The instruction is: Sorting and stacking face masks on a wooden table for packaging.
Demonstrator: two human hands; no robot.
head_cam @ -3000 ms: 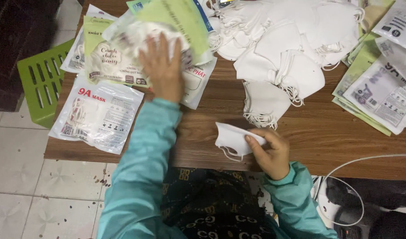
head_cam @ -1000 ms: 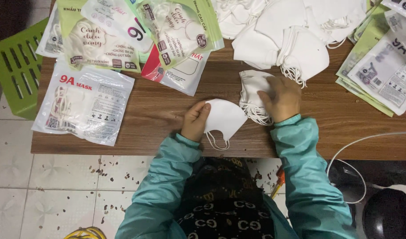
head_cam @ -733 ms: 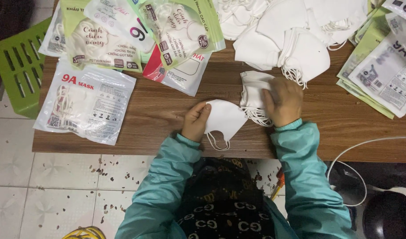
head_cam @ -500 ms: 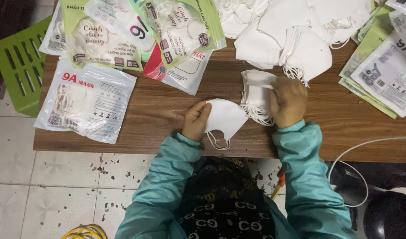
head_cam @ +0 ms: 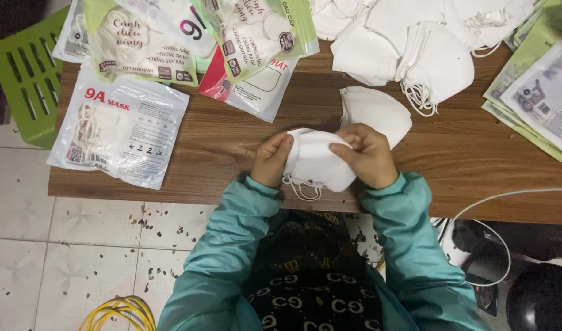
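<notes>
A white folded face mask [head_cam: 314,160] lies at the near edge of the wooden table [head_cam: 219,138], its ear loops hanging toward me. My left hand [head_cam: 271,160] pinches its left side. My right hand [head_cam: 367,154] grips its right side and top. Just behind my right hand sits a small stack of white masks [head_cam: 379,107].
A big heap of loose white masks [head_cam: 416,43] fills the back middle. Sealed mask packets [head_cam: 118,125] lie at the left and back left, flat empty packets [head_cam: 538,92] at the right. A green plastic basket [head_cam: 26,70] stands off the left edge. A white cable [head_cam: 495,202] and yellow cord [head_cam: 118,312] lie below.
My right hand has come off the small stack of masks and joined my left hand on the single mask, now held between both hands.
</notes>
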